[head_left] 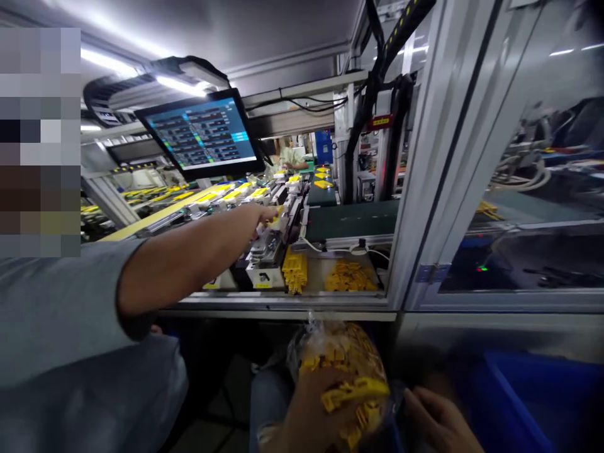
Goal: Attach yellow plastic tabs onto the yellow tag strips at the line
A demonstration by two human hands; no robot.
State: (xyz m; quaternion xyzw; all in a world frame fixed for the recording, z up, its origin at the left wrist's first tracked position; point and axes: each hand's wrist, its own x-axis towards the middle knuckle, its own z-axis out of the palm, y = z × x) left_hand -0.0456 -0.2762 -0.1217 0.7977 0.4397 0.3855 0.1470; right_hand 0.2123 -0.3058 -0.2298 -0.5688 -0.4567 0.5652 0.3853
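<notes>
A clear plastic bag (311, 327) full of small yellow plastic parts (363, 340) sits low in front of me, at my lap. My left hand (321, 396) is down among the parts at its opening, fingers curled round several of them and partly hidden. One longer yellow part (353, 393) lies across the front of that hand. On the bag's right side, my right hand (436, 415) has its thumb and fingers drawn together at the plastic edge, which is dark and blurred there.
From the left, a co-worker's arm (189, 264) reaches to a fixture (267, 245) on the machine. Stacked yellow parts (295, 270) and a loose pile (352, 277) lie behind the metal frame edge (283, 302). A monitor (202, 135) hangs above; a blue bin (533, 402) stands right.
</notes>
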